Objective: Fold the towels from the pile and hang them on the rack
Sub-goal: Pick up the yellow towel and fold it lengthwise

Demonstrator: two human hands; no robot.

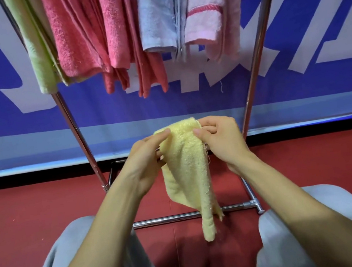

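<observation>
Yellow towel (pixel 187 168) hangs pinched at its top by left hand (pixel 149 162) and right hand (pixel 222 141); top of rack (pixel 77 134) cut off.

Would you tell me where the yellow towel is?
Centre of the head view: the yellow towel hangs pinched between left hand and right hand, before the rack.

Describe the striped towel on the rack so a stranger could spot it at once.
Find the metal rack in front of the blue and white banner, with towels hanging in a row. The striped towel hangs at the row's right end, beside the light blue towel. It alone is patterned: pale pink with orange and darker pink bands; the others are plain.
</observation>
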